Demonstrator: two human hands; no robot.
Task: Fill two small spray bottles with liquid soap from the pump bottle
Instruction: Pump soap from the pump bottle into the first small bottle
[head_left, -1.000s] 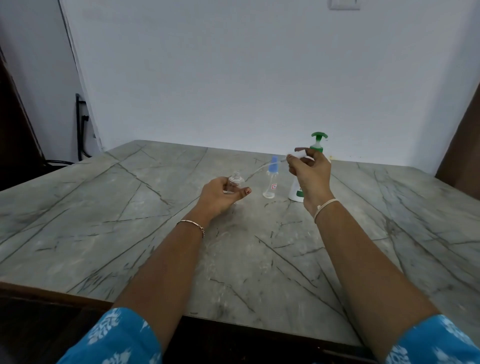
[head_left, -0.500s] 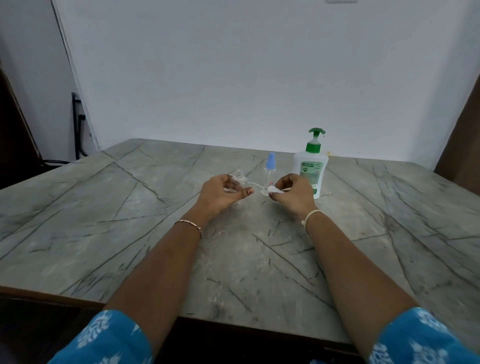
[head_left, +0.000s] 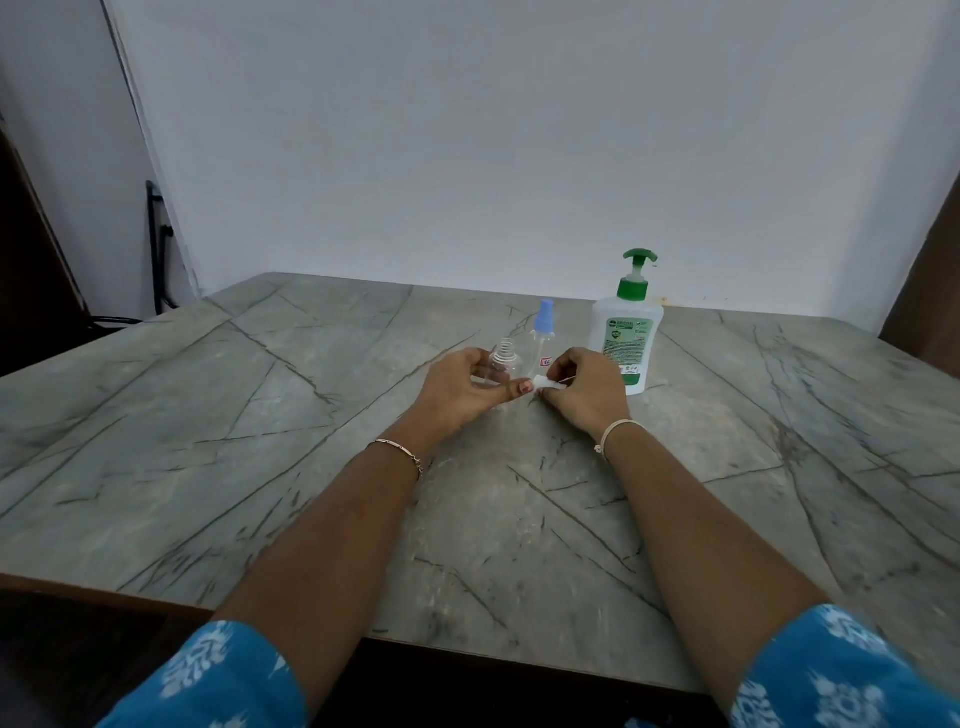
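Lowered, right hand (head_left: 584, 395) pinches sprayer (head_left: 543, 383) (white, tube attached); left hand (head_left: 457, 395) grips uncapped bottle (head_left: 505, 361).

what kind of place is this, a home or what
Likely a plain room in a home, though I cannot be sure: a marble-patterned table by a bare white wall, a household soap pump bottle standing on it, and a black cable hanging in the left corner.
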